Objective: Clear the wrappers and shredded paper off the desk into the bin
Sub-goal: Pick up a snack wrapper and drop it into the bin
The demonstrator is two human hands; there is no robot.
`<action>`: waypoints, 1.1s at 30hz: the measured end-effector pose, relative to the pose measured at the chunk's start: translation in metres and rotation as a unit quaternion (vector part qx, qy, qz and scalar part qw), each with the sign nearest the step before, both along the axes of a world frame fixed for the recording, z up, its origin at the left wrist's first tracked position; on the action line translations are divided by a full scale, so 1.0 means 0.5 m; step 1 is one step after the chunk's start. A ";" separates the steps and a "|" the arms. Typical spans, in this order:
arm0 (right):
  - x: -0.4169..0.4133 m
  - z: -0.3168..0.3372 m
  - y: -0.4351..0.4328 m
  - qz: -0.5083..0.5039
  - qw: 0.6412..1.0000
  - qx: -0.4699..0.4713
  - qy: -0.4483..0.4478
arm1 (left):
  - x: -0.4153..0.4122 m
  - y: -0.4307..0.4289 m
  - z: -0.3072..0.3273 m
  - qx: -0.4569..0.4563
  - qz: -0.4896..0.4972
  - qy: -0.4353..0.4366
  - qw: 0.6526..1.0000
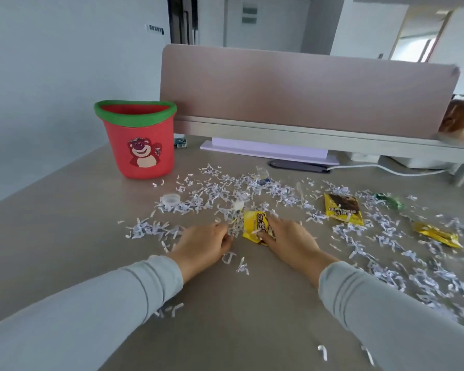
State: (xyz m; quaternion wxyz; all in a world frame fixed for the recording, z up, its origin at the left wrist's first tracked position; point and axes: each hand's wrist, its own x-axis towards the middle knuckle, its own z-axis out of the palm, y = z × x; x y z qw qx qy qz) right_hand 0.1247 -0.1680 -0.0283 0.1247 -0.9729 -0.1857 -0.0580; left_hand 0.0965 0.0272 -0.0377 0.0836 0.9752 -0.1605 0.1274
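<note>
So, we're barely into this one, as far as we can judge. Our left hand (204,245) has its fingers curled on a small clump of shredded paper (235,227). Our right hand (288,238) pinches the yellow wrapper (256,226) just beside it, thumb at its near edge and fingers on top. Both hands sit close together around the middle of the counter (65,236).

The bin (140,145) stands upright toward the far left corner, well apart from the hands. We can't see inside it from this angle, so we can't tell if anything's gone in.

What's left looks like nearly everything. Shreds are strewn from the middle out to the right edge, with a few stragglers by the near edge. A second yellow wrapper (343,207) lies right of the hands, a gold wrapper (437,234) sits closer to the right edge, and a green wrapper (389,200) lies a bit further back. There's also a clear wrapper (261,174) toward the far edge and a white bottle cap (170,199) near the bin side of the mess. We'd guess many handfuls to go.
</note>
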 end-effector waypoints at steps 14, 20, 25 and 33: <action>-0.064 0.138 0.053 -0.031 0.988 0.152 -0.006 | -0.001 0.055 0.097 -0.227 0.028 0.029 0.973; 0.020 0.183 0.155 -0.009 0.974 0.220 -0.049 | 0.054 0.177 0.178 -0.310 0.057 -0.094 0.944; 0.115 0.197 0.269 0.015 0.961 0.271 -0.051 | 0.136 0.265 0.214 -0.349 0.086 -0.133 0.923; 0.274 0.254 0.376 0.014 0.934 0.343 -0.096 | 0.326 0.334 0.348 -0.353 0.091 -0.230 0.902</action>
